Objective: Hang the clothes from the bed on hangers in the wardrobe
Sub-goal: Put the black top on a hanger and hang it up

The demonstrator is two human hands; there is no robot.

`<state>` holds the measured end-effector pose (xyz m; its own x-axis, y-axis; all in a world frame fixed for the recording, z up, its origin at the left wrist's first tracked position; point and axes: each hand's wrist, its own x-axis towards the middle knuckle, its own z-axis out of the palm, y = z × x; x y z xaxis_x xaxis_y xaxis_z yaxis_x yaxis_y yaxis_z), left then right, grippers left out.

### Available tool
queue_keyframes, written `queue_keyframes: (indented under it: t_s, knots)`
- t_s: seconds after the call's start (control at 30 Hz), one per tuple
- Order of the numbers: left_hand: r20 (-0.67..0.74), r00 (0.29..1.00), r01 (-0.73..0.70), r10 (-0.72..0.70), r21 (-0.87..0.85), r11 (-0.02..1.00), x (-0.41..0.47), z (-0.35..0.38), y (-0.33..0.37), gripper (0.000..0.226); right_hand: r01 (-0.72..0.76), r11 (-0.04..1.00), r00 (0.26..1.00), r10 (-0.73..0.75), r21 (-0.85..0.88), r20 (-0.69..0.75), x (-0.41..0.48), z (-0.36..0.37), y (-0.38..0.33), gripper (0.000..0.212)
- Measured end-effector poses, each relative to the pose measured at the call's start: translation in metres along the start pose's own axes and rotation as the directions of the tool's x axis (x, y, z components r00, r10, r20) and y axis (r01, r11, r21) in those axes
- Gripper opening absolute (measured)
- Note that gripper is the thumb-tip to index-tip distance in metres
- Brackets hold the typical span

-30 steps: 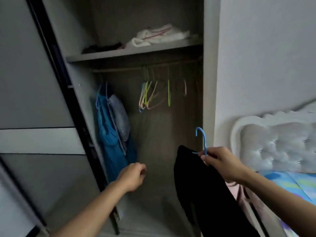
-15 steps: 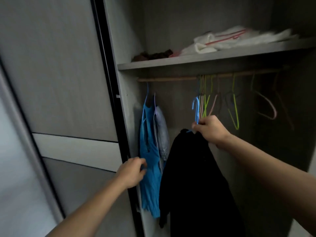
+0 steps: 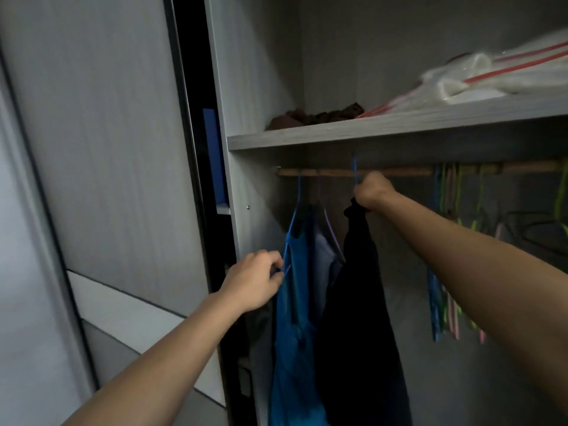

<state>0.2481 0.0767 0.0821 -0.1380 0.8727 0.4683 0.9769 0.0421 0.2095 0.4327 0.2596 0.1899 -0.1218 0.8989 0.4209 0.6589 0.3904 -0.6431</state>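
Right hand raised just under the wooden rail, grip clamped on the neck of a blue hanger carrying a black garment, hook at the rail. Left of it on the same rail, blue top and grey garment. Left hand lower, grip pinched on the blue top's edge. Further right along the rail, empty coloured hangers.
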Motion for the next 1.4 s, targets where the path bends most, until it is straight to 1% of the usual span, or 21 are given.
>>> queue_keyframes:
  t_s: [0.1,0.13,0.2,0.27,0.37,0.47,0.53,0.6,0.67,0.73,0.83,0.9,0.93,1.0,1.07,1.13,1.2,1.27,1.4]
  knots:
    - [0.039,0.999,-0.003,0.002,0.028,1.0,0.023,0.009,-0.007,0.019,0.02,1.0,1.0,-0.019,-0.021,0.022,0.036,0.024,-0.001,0.017]
    - [0.042,0.999,-0.002,0.001,0.036,0.999,0.031,0.011,-0.009,0.02,0.022,0.999,1.0,-0.022,-0.028,0.013,0.046,0.031,-0.001,0.019]
    - [0.027,1.0,0.001,-0.002,0.037,0.999,0.046,0.016,-0.014,0.02,0.045,0.996,0.999,-0.044,-0.075,0.01,0.061,0.044,0.0,0.033]
    - [0.023,1.0,0.003,-0.004,0.029,1.0,0.058,0.021,-0.019,0.021,0.039,0.992,0.999,-0.037,-0.117,0.014,0.067,0.055,0.009,0.041]
    - [0.029,0.999,-0.028,0.028,0.023,0.999,0.073,0.03,-0.025,0.021,0.011,0.986,0.999,-0.002,-0.167,0.051,0.07,0.071,0.034,0.04]
    - [-0.005,0.998,-0.056,0.056,-0.003,0.998,0.088,0.036,-0.029,0.021,0.014,0.99,0.999,-0.008,-0.14,0.048,0.068,0.081,0.045,0.035]
    - [-0.052,0.994,-0.099,0.097,-0.048,0.994,0.098,0.04,-0.028,0.02,0.019,0.996,0.998,-0.013,-0.093,0.06,0.061,0.081,0.044,0.033]
    - [-0.108,0.983,-0.16,0.152,-0.075,0.984,0.106,0.039,-0.023,0.02,-0.007,0.998,0.998,0.011,-0.058,0.061,0.051,0.078,0.045,0.036]
    - [-0.168,0.958,-0.249,0.234,-0.075,0.966,0.113,0.035,-0.016,0.02,-0.027,0.989,1.0,0.025,-0.146,-0.014,0.037,0.071,0.052,0.039]
    - [-0.235,0.915,-0.359,0.328,-0.102,0.928,0.119,0.032,-0.005,0.02,-0.036,0.942,0.99,-0.012,-0.334,-0.139,0.02,0.056,0.061,0.036]
    - [-0.284,0.843,-0.51,0.456,-0.155,0.846,0.118,0.035,0.022,0.018,-0.105,0.788,0.957,-0.087,-0.607,-0.278,-0.013,0.028,0.069,0.028]
    - [-0.3,0.777,-0.611,0.553,-0.149,0.778,0.112,0.042,0.044,0.018,-0.16,0.661,0.956,-0.08,-0.733,-0.281,-0.032,0.013,0.077,0.027]
    - [-0.293,0.743,-0.653,0.601,-0.125,0.747,0.108,0.047,0.054,0.019,-0.193,0.616,0.959,-0.046,-0.764,-0.28,-0.04,0.007,0.081,0.029]
    - [-0.202,0.703,-0.702,0.682,-0.047,0.711,0.103,0.057,0.07,0.023,-0.26,0.558,0.957,0.04,-0.788,-0.288,-0.051,-0.003,0.09,0.038]
    - [-0.082,0.714,-0.697,0.695,0.006,0.717,0.104,0.063,0.079,0.026,-0.283,0.513,0.956,0.078,-0.81,-0.284,-0.058,-0.008,0.096,0.045]
    - [-0.009,0.739,-0.673,0.674,0.054,0.738,0.108,0.063,0.081,0.027,-0.282,0.493,0.955,0.065,-0.823,-0.288,-0.059,-0.012,0.1,0.043]
    - [0.038,0.748,-0.662,0.662,0.105,0.742,0.113,0.062,0.08,0.028,-0.278,0.513,0.953,0.039,-0.812,-0.301,-0.058,-0.015,0.101,0.038]
    - [0.073,0.76,-0.649,0.645,0.124,0.751,0.118,0.06,0.077,0.029,-0.265,0.561,0.951,0.018,-0.784,-0.309,-0.056,-0.02,0.098,0.036]
    - [0.102,0.793,-0.609,0.601,0.156,0.777,0.126,0.061,0.07,0.031,-0.203,0.629,0.943,-0.08,-0.75,-0.322,-0.051,-0.025,0.081,0.028]
